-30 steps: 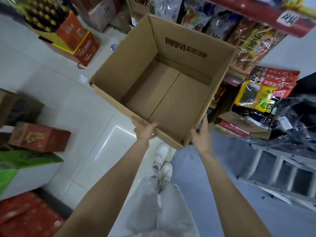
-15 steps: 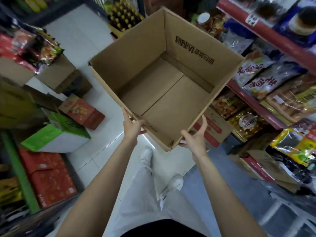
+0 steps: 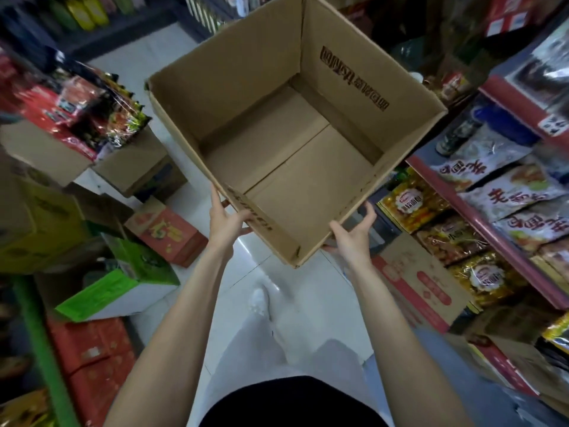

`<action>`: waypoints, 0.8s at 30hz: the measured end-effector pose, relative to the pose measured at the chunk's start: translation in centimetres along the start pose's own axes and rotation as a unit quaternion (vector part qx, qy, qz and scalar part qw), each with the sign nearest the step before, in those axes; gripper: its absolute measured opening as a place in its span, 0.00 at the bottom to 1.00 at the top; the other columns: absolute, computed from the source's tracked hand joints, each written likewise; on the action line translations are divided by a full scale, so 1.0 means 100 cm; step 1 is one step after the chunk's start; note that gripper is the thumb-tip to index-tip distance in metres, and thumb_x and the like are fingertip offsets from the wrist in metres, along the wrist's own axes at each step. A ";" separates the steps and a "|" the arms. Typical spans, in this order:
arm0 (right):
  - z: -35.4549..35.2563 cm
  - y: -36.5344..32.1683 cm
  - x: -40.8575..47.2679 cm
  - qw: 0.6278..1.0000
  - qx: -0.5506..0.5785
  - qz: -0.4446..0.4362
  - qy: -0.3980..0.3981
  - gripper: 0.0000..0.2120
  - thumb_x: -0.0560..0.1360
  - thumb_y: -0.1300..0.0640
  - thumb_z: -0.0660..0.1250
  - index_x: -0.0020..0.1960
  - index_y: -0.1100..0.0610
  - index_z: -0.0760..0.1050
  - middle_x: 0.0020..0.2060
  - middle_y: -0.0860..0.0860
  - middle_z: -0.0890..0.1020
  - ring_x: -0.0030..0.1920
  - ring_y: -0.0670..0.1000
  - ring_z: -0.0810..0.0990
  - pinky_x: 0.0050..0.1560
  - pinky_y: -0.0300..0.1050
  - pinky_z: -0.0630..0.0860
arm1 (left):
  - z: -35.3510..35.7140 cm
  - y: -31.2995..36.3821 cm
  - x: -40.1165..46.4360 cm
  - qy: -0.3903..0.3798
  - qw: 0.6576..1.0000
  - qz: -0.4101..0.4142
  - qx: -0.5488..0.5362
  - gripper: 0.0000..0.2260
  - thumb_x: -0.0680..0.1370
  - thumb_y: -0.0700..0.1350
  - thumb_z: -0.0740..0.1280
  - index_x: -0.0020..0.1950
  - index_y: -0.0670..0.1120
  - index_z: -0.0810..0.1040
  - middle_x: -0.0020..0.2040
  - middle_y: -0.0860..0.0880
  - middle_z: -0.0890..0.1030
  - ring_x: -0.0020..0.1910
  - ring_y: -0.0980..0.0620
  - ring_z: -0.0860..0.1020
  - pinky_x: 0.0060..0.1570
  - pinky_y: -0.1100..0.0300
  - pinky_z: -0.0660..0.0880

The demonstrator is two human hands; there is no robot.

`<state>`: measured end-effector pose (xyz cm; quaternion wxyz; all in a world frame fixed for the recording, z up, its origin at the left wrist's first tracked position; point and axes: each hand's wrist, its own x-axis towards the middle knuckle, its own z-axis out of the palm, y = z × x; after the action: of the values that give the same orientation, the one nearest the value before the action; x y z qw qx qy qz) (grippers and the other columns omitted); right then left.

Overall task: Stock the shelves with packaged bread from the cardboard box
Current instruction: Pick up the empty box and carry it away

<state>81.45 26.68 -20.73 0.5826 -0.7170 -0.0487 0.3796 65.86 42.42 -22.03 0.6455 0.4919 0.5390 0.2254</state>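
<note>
Gripping the empty cardboard box (image 3: 286,149) at its near corner — left hand (image 3: 226,221), right hand (image 3: 354,238), fingers clamping its walls (light, stiff).

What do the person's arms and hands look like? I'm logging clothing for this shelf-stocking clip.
Both forearms are bare to the frame's edge: no sleeves, gloves, watch or rings visible on the left hand or right hand. Below them show a black top, pale trousers and white shoe.
</note>
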 end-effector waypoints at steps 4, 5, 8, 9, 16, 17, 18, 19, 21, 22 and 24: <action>0.044 -0.019 0.028 0.998 0.054 0.027 0.016 0.38 0.75 0.66 0.64 0.73 0.41 0.47 0.63 0.55 0.68 0.50 0.50 0.78 0.39 0.44 0.81 | -0.017 0.042 0.050 -0.025 0.999 0.025 0.038 0.47 0.73 0.34 0.69 0.77 0.61 0.41 0.74 0.46 0.58 0.59 0.47 0.74 0.39 0.59 0.79; 0.052 -0.023 0.036 0.997 0.062 0.033 0.023 0.38 0.75 0.66 0.64 0.72 0.39 0.47 0.65 0.56 0.67 0.54 0.53 0.78 0.41 0.45 0.82 | -0.017 0.050 0.062 -0.031 0.998 0.026 0.045 0.47 0.73 0.35 0.69 0.77 0.61 0.41 0.75 0.46 0.58 0.58 0.47 0.74 0.40 0.59 0.79; 0.066 -0.041 0.062 0.995 0.077 0.037 0.052 0.39 0.75 0.67 0.64 0.72 0.38 0.48 0.67 0.57 0.67 0.58 0.58 0.77 0.42 0.46 0.82 | -0.008 0.071 0.098 -0.042 0.997 0.028 0.052 0.47 0.73 0.35 0.69 0.77 0.61 0.41 0.74 0.46 0.59 0.54 0.50 0.76 0.40 0.59 0.79; 0.069 -0.047 0.072 0.994 0.082 0.037 0.058 0.39 0.75 0.67 0.63 0.72 0.38 0.48 0.67 0.57 0.67 0.58 0.58 0.77 0.42 0.46 0.82 | -0.003 0.077 0.111 -0.048 0.997 0.029 0.054 0.47 0.73 0.35 0.69 0.77 0.61 0.41 0.73 0.47 0.60 0.52 0.51 0.77 0.38 0.60 0.79; 0.078 -0.089 0.173 0.988 0.127 0.030 0.089 0.39 0.75 0.67 0.65 0.71 0.38 0.49 0.71 0.57 0.63 0.60 0.57 0.75 0.37 0.41 0.81 | 0.060 0.129 0.219 -0.066 0.989 0.036 0.127 0.45 0.74 0.38 0.70 0.77 0.62 0.43 0.71 0.48 0.61 0.44 0.56 0.74 0.38 0.57 0.80; 0.078 -0.096 0.188 0.985 0.138 0.032 0.097 0.39 0.75 0.67 0.65 0.72 0.39 0.48 0.71 0.57 0.63 0.60 0.58 0.74 0.36 0.41 0.81 | 0.072 0.139 0.236 -0.070 0.988 0.032 0.137 0.45 0.73 0.38 0.70 0.76 0.62 0.43 0.71 0.48 0.61 0.44 0.55 0.75 0.40 0.54 0.81; 0.078 -0.105 0.204 0.983 0.149 0.036 0.103 0.39 0.75 0.68 0.65 0.72 0.40 0.48 0.71 0.58 0.62 0.60 0.58 0.74 0.36 0.41 0.81 | 0.085 0.151 0.253 -0.076 0.985 0.027 0.149 0.45 0.73 0.39 0.71 0.76 0.63 0.44 0.71 0.48 0.62 0.45 0.53 0.75 0.42 0.51 0.82; 0.076 -0.115 0.218 0.981 0.155 0.045 0.109 0.39 0.75 0.68 0.64 0.73 0.40 0.48 0.70 0.58 0.62 0.60 0.59 0.74 0.35 0.41 0.81 | 0.099 0.164 0.268 -0.087 0.982 0.021 0.165 0.46 0.72 0.40 0.71 0.76 0.63 0.44 0.70 0.48 0.63 0.44 0.53 0.76 0.44 0.49 0.82; 0.070 -0.134 0.244 0.977 0.164 0.052 0.128 0.38 0.75 0.69 0.63 0.72 0.42 0.48 0.69 0.58 0.62 0.58 0.59 0.75 0.34 0.40 0.81 | 0.127 0.187 0.295 -0.108 0.975 0.023 0.192 0.45 0.71 0.39 0.70 0.77 0.62 0.44 0.66 0.48 0.67 0.40 0.54 0.76 0.45 0.46 0.81; 0.067 -0.143 0.256 0.975 0.166 0.052 0.137 0.38 0.75 0.70 0.63 0.72 0.42 0.48 0.69 0.59 0.62 0.57 0.59 0.75 0.34 0.40 0.81 | 0.141 0.199 0.306 -0.121 0.972 0.023 0.201 0.45 0.71 0.38 0.70 0.77 0.60 0.45 0.63 0.48 0.69 0.38 0.54 0.76 0.44 0.46 0.81; 0.062 -0.161 0.281 0.971 0.174 0.049 0.155 0.37 0.75 0.70 0.62 0.72 0.43 0.48 0.69 0.60 0.62 0.55 0.58 0.77 0.37 0.42 0.81 | 0.168 0.221 0.330 -0.153 0.966 0.004 0.208 0.46 0.70 0.38 0.69 0.77 0.59 0.45 0.59 0.49 0.74 0.37 0.49 0.79 0.44 0.46 0.81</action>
<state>103.58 51.08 -20.63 0.6792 -0.6564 0.1440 0.2951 97.03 72.03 -19.39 0.6029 0.6461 0.4669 0.0338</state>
